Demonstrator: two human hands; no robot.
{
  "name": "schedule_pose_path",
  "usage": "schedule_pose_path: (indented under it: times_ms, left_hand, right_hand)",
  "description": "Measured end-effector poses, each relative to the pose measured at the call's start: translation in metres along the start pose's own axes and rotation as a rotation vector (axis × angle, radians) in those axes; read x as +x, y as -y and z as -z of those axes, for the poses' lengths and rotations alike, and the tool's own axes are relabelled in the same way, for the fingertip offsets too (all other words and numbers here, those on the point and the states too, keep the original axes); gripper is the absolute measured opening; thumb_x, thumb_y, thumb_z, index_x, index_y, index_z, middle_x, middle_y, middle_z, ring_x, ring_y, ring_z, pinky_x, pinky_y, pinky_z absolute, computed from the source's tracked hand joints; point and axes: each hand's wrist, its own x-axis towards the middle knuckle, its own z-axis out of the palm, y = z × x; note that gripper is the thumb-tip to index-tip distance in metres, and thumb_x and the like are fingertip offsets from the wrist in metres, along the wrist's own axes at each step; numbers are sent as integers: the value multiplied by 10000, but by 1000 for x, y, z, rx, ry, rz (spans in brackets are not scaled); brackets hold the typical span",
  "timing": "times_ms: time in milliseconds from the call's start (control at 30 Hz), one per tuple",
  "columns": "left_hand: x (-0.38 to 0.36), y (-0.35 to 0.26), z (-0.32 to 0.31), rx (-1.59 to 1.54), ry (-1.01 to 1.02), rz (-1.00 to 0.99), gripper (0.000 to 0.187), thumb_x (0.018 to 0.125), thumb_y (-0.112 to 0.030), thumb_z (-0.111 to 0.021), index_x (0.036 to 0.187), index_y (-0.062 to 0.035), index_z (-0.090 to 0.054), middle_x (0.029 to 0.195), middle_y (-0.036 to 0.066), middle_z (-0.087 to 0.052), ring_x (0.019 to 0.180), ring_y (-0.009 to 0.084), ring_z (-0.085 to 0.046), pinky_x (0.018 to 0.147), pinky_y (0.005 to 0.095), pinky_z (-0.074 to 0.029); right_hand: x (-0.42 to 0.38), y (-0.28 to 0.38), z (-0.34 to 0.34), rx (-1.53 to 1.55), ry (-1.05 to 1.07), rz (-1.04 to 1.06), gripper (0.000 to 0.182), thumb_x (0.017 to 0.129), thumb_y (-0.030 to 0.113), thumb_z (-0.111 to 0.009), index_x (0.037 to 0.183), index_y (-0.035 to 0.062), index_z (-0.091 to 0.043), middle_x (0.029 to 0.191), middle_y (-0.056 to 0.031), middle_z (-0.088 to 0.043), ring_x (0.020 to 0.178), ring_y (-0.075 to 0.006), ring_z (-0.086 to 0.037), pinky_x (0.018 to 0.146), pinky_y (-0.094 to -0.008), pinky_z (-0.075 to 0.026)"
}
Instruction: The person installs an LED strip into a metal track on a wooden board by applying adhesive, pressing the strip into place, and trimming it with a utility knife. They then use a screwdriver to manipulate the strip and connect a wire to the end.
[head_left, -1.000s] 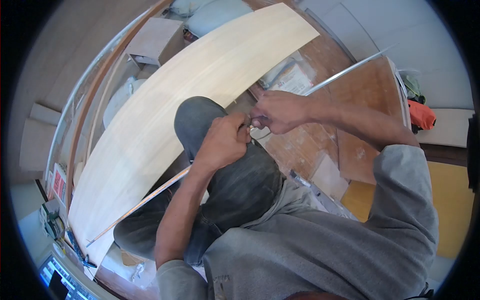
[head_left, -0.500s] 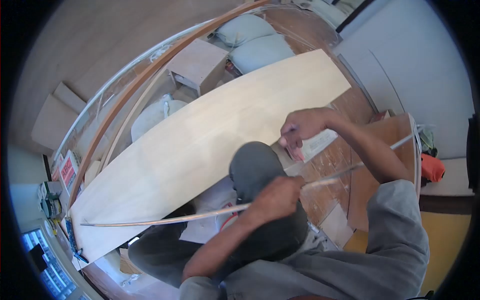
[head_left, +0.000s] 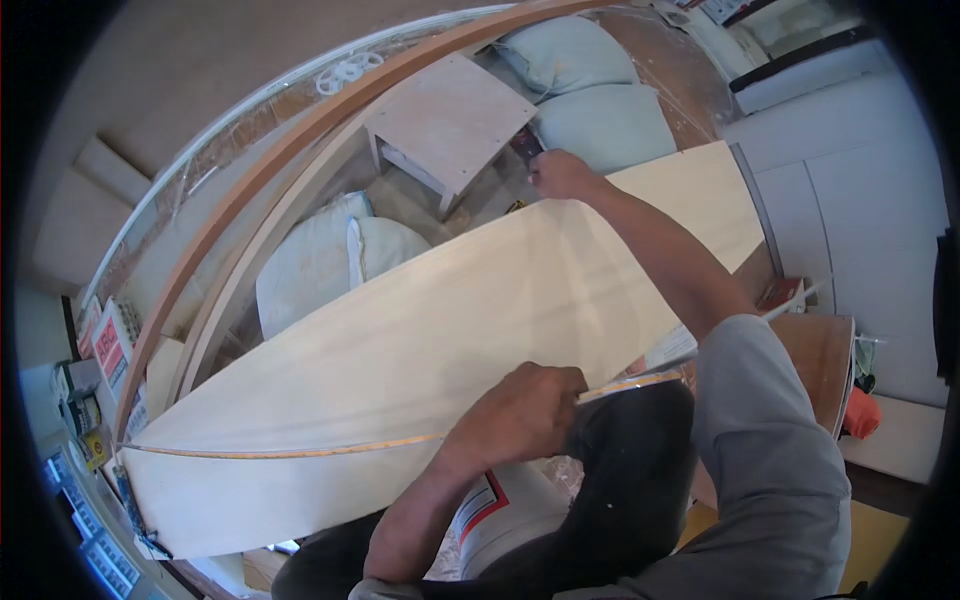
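While clenched round a thin strip point(head_left: 330, 447), left hand point(head_left: 525, 410) sits at the near edge of the board point(head_left: 430, 340), knuckles up, strip running out leftward across the board's near-left part to its left tip, and a short way rightward past the fist toward the knee point(head_left: 640, 450). Right hand point(head_left: 560, 175) stretched far over the board, at its far edge, fingers curled on a small dark thing point(head_left: 528, 146) by the stool point(head_left: 450, 120); cannot tell how firmly gripped, nor what it is. Forearm crossing above the board, grey sleeve point(head_left: 770, 430) at near right.

Board pale, long, lying slantwise from near left to far right, over the lap. Below the left wrist, a white bucket point(head_left: 510, 510) with a red and black label, partly hidden by arm and dark trouser leg. Beyond the board: two pale sacks point(head_left: 330, 260) at left centre, two more sacks point(head_left: 590, 90) at far right, the low wooden stool between them. Farther off, a long curved wooden rail point(head_left: 270, 170) sweeping from near left to far centre. At right, brown panel point(head_left: 825, 350), an orange item point(head_left: 862, 408) at its right edge, white wall panels point(head_left: 860, 200) beyond. At far left edge, printed boxes point(head_left: 105, 345), blurred.
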Motion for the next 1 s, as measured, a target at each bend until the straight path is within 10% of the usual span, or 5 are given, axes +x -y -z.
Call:
schedule_pose_path:
  times_ms: [467, 633, 867, 933, 1000]
  left_hand:
    - [42, 173, 8, -3, 0, 57, 187, 832, -83, -570, 894, 39, -697, 847, 258, -694, 855, 448, -673, 826, 531, -521]
    - [41, 177, 1, -27, 14, 65, 150, 821, -81, -577, 856, 21, -680, 808, 258, -678, 843, 456, -662, 826, 548, -510]
    - [32, 180, -1, -66, -72, 1, 143, 821, -82, -598, 884, 18, -679, 806, 257, -679, 838, 437, -673, 801, 539, -521]
    - [28, 178, -5, -95, -112, 17, 140, 821, -76, -597, 885, 18, -678, 809, 253, -681, 842, 431, -676, 800, 536, -524]
    - [28, 178, -9, -123, -145, 33, 137, 820, -70, -596, 886, 19, -677, 811, 250, -682, 845, 424, -679, 800, 533, -527]
  right_hand:
    - [153, 7, -140, -660, 928, 396, 312, 884, 275, -649, 1094, 84, -778, 1097, -131, -764, 987, -303, -727, 862, -437, -570]
    - [142, 17, -139, -209, 1491, -103, 539, 950, 432, -629, 1439, 210, -593, 1447, -60, -614, 1308, -221, -584, 1036, -502, -504]
    - [173, -93, -308, 138, 1815, -589, 611, 922, 443, -685, 1469, 192, -582, 1483, -118, -583, 1288, -312, -602, 1067, -497, -471]
    - [164, -109, -310, 565, 1815, -103, 646, 927, 474, -667, 1473, 142, -573, 1490, -126, -575, 1309, -302, -579, 1053, -508, -472]
    - [145, -45, -252, 50, 1606, 141, 635, 927, 472, -664, 1457, 132, -578, 1470, -120, -589, 1299, -300, -587, 1062, -482, -473]
